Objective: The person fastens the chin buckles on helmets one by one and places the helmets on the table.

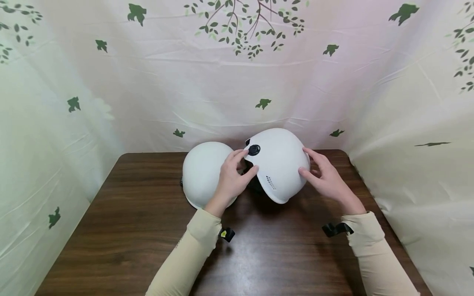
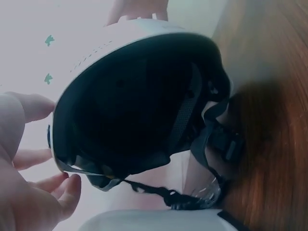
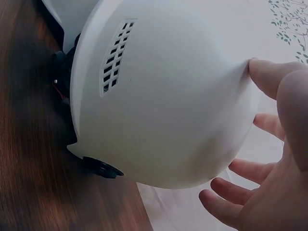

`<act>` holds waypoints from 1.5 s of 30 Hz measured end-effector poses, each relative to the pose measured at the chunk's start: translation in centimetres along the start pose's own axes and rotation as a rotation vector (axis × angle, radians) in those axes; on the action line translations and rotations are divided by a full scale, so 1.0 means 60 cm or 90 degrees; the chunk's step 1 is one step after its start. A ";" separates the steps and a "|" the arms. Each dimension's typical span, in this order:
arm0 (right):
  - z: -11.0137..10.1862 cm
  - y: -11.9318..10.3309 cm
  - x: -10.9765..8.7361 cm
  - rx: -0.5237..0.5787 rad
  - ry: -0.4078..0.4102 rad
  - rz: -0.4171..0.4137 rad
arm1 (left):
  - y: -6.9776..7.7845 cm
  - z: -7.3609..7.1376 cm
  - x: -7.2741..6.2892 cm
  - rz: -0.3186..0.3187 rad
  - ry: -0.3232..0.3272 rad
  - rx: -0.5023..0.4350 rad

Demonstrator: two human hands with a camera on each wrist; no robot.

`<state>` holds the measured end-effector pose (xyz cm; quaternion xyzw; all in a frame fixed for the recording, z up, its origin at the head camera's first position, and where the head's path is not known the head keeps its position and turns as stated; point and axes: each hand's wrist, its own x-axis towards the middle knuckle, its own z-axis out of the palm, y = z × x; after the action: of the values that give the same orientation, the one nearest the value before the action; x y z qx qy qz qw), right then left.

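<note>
Both hands hold a white helmet [image 1: 281, 164], tilted on its side at the back right of the table. My left hand [image 1: 233, 176] grips its left rim, thumb and fingers beside a round black knob [image 1: 254, 150]. On the opposite side, the fingertips and thumb of my right hand [image 1: 327, 181] are spread round the smooth crown. In the left wrist view the dark lining [image 2: 134, 106] faces the camera, and a black strap with a buckle [image 2: 233, 147] hangs from it. Slotted vents [image 3: 118, 57] show in the right wrist view. Whether the shell touches the table cannot be told.
A second white helmet [image 1: 203, 172] sits dome up just to the left, partly behind my left hand and forearm. The dark wooden table [image 1: 122, 230] is bordered at the back and sides by pale curtains [image 1: 155, 90] printed with green leaves.
</note>
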<state>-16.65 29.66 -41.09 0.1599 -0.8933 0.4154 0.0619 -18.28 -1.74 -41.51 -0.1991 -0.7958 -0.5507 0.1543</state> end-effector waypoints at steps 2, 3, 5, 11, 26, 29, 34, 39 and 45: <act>0.002 0.000 0.002 0.000 0.000 -0.005 | 0.001 -0.004 -0.001 0.001 0.000 0.018; 0.002 0.000 0.002 -0.001 0.002 -0.007 | 0.002 -0.006 -0.002 -0.001 -0.001 0.026; 0.003 0.000 0.003 -0.004 0.005 -0.013 | 0.004 -0.007 -0.005 -0.008 -0.007 0.036; 0.004 0.004 0.000 0.004 0.013 -0.017 | -0.001 0.003 -0.026 -0.045 -0.040 0.025; 0.003 0.012 -0.015 -0.039 0.022 -0.020 | -0.026 0.058 -0.069 -0.205 -0.093 -0.061; 0.005 0.015 -0.017 -0.045 0.015 -0.022 | -0.029 0.065 -0.075 -0.232 -0.085 -0.058; 0.011 0.015 -0.017 -0.063 0.005 -0.027 | -0.037 0.072 -0.081 -0.212 -0.068 -0.062; 0.016 0.015 -0.014 -0.074 0.005 -0.037 | -0.038 0.074 -0.087 -0.217 -0.081 -0.043; 0.021 0.019 -0.015 -0.086 -0.015 -0.040 | -0.036 0.081 -0.090 -0.148 -0.106 0.039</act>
<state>-16.15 29.59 -42.97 0.1880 -0.9146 0.3501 0.0745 -14.76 1.33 -47.48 -0.1460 -0.8401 -0.5216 0.0288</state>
